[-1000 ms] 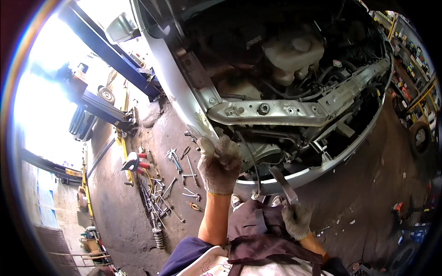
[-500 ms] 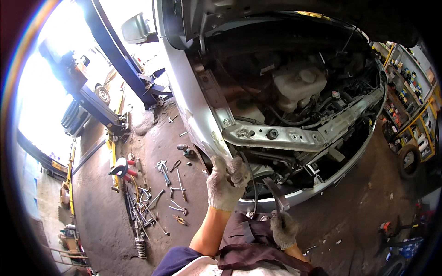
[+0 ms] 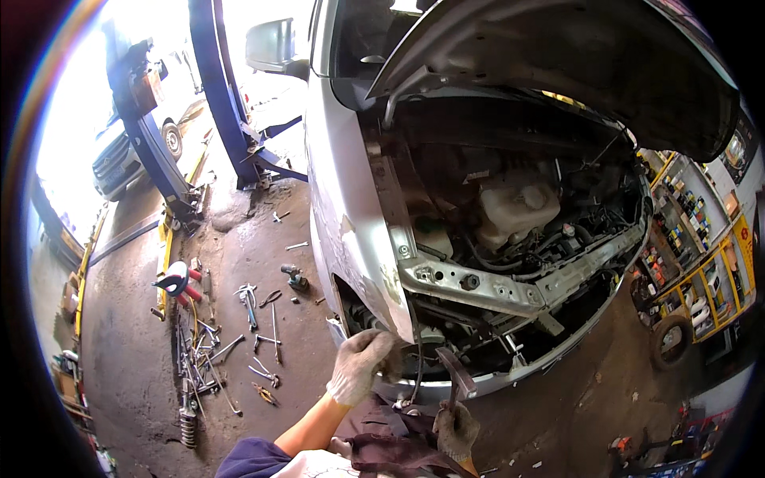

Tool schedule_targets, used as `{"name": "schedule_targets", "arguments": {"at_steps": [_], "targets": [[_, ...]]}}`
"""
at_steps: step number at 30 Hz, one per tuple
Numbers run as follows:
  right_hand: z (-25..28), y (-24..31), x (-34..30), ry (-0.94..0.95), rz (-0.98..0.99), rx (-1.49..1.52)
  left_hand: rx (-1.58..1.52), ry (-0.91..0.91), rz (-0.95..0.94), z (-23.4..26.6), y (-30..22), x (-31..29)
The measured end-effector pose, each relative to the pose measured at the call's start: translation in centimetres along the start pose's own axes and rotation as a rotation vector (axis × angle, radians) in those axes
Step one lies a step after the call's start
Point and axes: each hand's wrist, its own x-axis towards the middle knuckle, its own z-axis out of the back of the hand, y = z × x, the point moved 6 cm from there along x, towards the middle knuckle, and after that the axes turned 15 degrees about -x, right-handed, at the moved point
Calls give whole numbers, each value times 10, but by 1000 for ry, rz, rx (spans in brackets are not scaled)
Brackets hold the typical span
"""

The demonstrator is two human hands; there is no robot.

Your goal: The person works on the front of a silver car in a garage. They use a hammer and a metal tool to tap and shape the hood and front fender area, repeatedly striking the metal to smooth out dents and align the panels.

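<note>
My left hand (image 3: 360, 368), in a pale knit glove, is raised at the lower front corner of the car's silver fender (image 3: 351, 199). Its fingers are curled, and whatever lies inside them is hidden. My right hand (image 3: 457, 431), gloved and lower down, is closed round the handle of a hammer (image 3: 456, 373), whose long metal head points up toward the car's front. Bare patches and scuffs mark the fender's paint. Behind it lies the open engine bay with a whitish plastic tank (image 3: 518, 213) and a metal crossbar (image 3: 470, 283).
Wrenches and other hand tools (image 3: 209, 350) lie scattered on the floor at left, near a cordless drill (image 3: 295, 277) and a coil-spring strut (image 3: 188, 426). Blue lift posts (image 3: 223, 95) stand beyond. The raised hood (image 3: 558, 64) overhangs the bay. Shelves (image 3: 701, 239) and a tyre (image 3: 671, 342) are at right.
The view has shifted, showing more of the hood. My left hand sits lower against the fender, its fingers more closed. The hammer remains in my right hand.
</note>
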Motion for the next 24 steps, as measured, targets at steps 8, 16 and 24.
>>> {"name": "schedule_targets", "arguments": {"at_steps": [8, 16, 24], "targets": [[-9, 19, -6, -127, 144, -183, -177, -72, -931, 66, -157, 34], [-36, 44, -23, -319, 175, -434, -92, -15, -1076, 127, -344, 155], [-100, 43, -47, -637, 44, -298, 925, -244, -1099, -25, -346, 287]]}}
